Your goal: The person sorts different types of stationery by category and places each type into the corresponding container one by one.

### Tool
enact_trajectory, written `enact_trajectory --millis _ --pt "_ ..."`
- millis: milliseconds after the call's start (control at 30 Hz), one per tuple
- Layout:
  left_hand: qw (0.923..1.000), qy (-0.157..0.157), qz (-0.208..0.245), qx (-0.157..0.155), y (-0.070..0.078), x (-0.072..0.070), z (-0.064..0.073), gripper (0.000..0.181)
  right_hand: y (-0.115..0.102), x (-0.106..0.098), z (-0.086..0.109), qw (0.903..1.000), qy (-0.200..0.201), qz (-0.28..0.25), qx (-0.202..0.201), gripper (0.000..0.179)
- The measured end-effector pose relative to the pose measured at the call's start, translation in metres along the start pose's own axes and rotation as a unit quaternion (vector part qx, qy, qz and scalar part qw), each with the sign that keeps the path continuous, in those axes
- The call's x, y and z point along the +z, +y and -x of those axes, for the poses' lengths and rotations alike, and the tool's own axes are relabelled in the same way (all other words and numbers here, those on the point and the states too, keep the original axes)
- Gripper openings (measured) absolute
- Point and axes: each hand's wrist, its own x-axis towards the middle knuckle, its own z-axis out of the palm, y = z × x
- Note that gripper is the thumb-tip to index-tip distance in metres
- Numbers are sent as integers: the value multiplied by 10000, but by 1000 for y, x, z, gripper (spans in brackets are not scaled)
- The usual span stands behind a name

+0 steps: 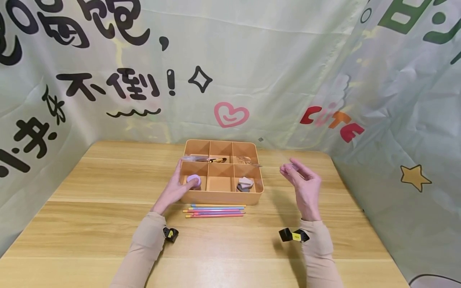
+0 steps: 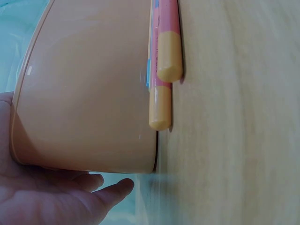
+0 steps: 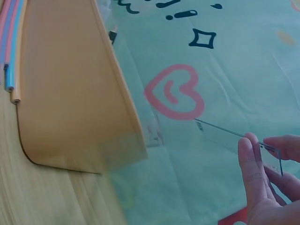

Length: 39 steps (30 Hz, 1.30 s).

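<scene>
Your right hand [image 1: 304, 186] pinches a clear, flat, ruler-like strip [image 3: 227, 137] aloft beside the tan, six-compartment plastic box [image 1: 223, 197] your left hand [image 1: 176, 189] grips, and its free end could clip the box if swung low.

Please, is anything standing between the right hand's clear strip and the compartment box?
Nothing visible: between the right hand, which holds the clear strip, and the compartment box, only tabletop shows. The pencils lie along the box's near side.

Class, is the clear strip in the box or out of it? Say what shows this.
Out: the right hand pinches the clear strip in the air, to the right of the box.
</scene>
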Motion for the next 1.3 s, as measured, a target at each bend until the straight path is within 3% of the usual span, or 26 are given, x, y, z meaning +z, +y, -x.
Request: enact_trajectory --millis 267,633,867,1300 --pt "10000 4 -33 6 0 -1 1 105 11 6 2 9981 -152 391 449 16" --pt "10000 10 -47 9 0 -2 1 105 22 12 1 9940 -382 795 644 15" --pt "10000 8 24 -7 -1 -3 1 105 28 17 -7 9887 -502 1127 852 43" --pt "10000 -8 -20 12 0 0 0 105 43 24 -24 9779 -605 1841 783 45"
